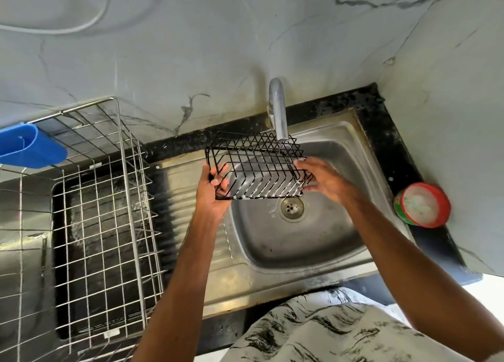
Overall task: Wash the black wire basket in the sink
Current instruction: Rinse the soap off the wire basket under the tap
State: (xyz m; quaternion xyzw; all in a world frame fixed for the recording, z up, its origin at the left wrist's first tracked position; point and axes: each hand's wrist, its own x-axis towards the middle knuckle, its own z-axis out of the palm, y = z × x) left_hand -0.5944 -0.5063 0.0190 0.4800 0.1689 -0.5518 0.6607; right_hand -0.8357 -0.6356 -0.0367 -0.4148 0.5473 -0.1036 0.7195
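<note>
The black wire basket (255,168) hangs tilted over the steel sink (335,241), just under the spout of the chrome tap (278,110). Water runs from the spout onto the basket's right end, and white foam clings to its lower wires. My left hand (214,191) grips the basket's left end, with fingers through the wires. My right hand (324,180) holds the right end, thumb on the upper rim. The drain (291,207) shows below the basket.
A large steel wire dish rack (103,217) stands on the left, with a blue plastic holder (30,146) on its far corner. A red and green tub of white paste (424,204) sits on the black counter, right of the sink. The ribbed drainboard (191,225) lies between rack and basin.
</note>
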